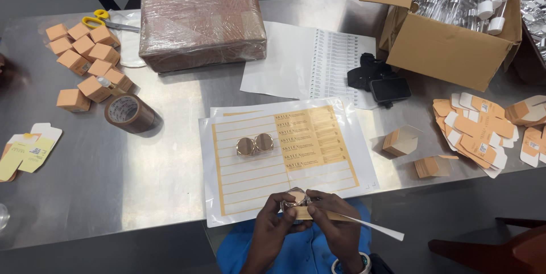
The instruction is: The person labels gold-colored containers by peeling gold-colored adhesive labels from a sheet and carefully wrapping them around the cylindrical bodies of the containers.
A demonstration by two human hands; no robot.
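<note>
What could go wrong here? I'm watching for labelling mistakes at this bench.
The long label strip trails loose from the small jar that the left hand and right hand hold at the table's edge; it might stick on crooked or creased. The jar is held over that edge, so a slip could drop it to the floor. Two jars stand on the label sheet; pulling the sheet could tip them.
</note>
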